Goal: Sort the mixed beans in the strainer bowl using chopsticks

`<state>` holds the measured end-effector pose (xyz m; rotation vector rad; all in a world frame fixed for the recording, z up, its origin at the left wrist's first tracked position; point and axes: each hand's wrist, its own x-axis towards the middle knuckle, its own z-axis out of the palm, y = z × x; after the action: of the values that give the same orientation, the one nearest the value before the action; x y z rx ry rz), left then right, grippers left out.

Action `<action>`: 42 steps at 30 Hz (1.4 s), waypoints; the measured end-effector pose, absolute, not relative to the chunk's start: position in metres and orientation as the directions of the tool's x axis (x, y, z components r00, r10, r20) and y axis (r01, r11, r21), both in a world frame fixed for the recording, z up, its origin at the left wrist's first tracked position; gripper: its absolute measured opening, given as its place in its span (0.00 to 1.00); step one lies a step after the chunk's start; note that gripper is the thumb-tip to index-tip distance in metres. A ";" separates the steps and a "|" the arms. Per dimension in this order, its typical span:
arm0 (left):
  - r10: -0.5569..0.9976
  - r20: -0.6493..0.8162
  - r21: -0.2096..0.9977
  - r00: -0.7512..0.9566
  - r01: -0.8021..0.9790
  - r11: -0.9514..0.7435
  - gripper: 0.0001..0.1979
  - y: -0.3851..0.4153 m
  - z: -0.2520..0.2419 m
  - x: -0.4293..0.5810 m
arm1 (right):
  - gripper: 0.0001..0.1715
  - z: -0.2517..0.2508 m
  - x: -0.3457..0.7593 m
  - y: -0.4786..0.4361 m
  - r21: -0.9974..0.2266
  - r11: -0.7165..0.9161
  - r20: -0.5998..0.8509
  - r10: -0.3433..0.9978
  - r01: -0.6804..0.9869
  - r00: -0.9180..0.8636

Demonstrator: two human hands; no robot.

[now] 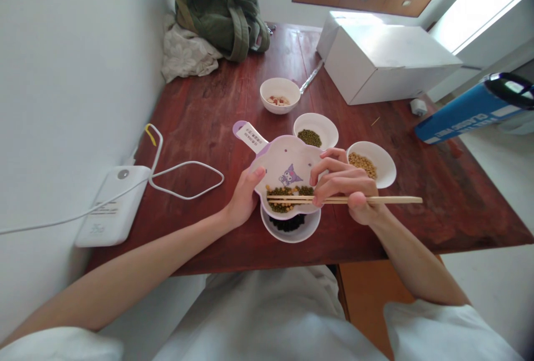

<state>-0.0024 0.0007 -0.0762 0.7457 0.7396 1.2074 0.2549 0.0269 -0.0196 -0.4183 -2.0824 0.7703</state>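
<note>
My left hand point(247, 194) grips the left rim of a white and purple handled bowl point(271, 163) with a cartoon figure inside. The bowl tilts toward me, and mixed green and yellow beans point(283, 199) gather along its near side. In my right hand point(346, 183) is a pair of wooden chopsticks point(387, 200), their tips among the beans; its fingers reach the bowl's right rim. Partly covered below is a white bowl point(292, 236) of dark beans. Beyond lie a bowl of green beans point(309, 138) and, to the right, a bowl of yellow beans point(362, 165).
Farther back stands a bowl of pale pieces point(278, 100). A white box point(384, 60) and a blue bottle point(471, 108) are at the right. On the left lie a power bank point(112, 205) and its cable point(187, 163). A green bag point(221, 10) sits at the back.
</note>
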 end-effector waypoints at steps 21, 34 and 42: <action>0.976 -0.111 0.837 0.185 -0.512 0.192 0.36 0.000 -0.076 -0.003 | 0.37 -0.022 0.251 0.025 -0.663 0.749 0.642 0.552 -0.023 -0.533; 0.979 -0.119 0.837 0.166 -0.514 0.189 0.32 0.000 -0.076 -0.003 | 0.42 -0.019 0.258 0.031 -0.658 0.751 0.656 0.537 -0.054 -0.530; 0.978 -0.125 0.835 0.166 -0.515 0.194 0.34 -0.001 -0.073 -0.002 | 0.45 -0.013 0.260 0.035 -0.647 0.760 0.669 0.524 -0.064 -0.527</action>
<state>-0.0025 -0.0007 -0.0730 0.7389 0.7847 1.2133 0.2603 0.0347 -0.0131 -0.3468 -2.0006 0.7768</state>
